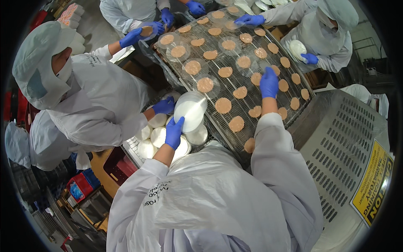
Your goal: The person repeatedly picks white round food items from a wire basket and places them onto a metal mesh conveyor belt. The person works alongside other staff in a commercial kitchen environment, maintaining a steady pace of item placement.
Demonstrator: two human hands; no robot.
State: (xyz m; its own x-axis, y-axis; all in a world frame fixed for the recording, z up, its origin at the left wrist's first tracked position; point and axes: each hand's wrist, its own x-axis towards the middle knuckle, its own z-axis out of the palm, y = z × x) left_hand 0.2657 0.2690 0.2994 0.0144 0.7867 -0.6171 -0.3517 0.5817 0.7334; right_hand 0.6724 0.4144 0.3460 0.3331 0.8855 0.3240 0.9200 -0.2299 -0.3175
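Observation:
My left hand [173, 133] is closed on the edge of a stack of round translucent sheets [191, 112], held beside the belt's near left corner. My right hand [269, 83] reaches over the wire mesh conveyor belt [228, 89], blue-gloved fingers stretched out among the patties. Close by its fingers lies one pinkish-brown patty [255, 78], with another patty [275, 70] just beyond. Whatever is under the fingertips is hidden. Rows of patties cover the belt. Several, such as the left-side patty [205, 85], lie with round clear sheets; others are bare on the mesh.
More stacks of white round sheets [158, 137] sit in a tray below my left hand. A slotted metal cover [342, 155] with a yellow warning sign [373, 182] stands at right. Gloved co-workers [90, 90] work at the left, far side and far right [321, 38].

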